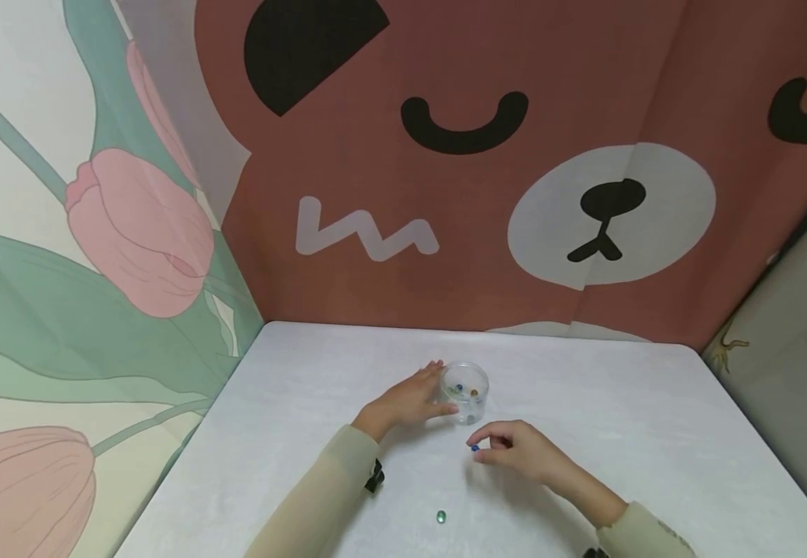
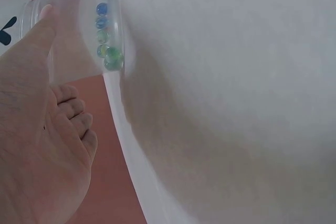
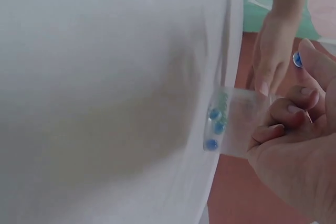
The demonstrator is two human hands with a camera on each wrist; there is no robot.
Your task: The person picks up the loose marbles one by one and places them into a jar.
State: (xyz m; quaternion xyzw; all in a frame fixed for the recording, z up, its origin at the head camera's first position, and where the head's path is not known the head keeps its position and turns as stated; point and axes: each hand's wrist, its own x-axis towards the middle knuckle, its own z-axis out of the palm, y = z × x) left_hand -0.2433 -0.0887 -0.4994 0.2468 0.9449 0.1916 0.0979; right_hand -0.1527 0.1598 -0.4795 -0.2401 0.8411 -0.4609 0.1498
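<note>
A clear plastic jar (image 1: 482, 404) stands upright on the white table, with several blue and green marbles (image 2: 102, 36) at its bottom. My left hand (image 1: 413, 398) holds the jar from its left side, thumb across the near wall and fingers at the back. Just in front of the jar, my right hand (image 1: 520, 453) pinches a blue marble (image 1: 475, 448) between thumb and index finger, above the table. In the right wrist view that blue marble (image 3: 297, 59) shows at the fingertips, while the other fingers curl in toward the palm.
One green marble (image 1: 441, 517) lies on the white table (image 1: 326, 372) near its front, between the two forearms. A brown cloth with a bear face (image 1: 473, 209) hangs behind the table. A tulip-print cloth (image 1: 145, 232) hangs along the left.
</note>
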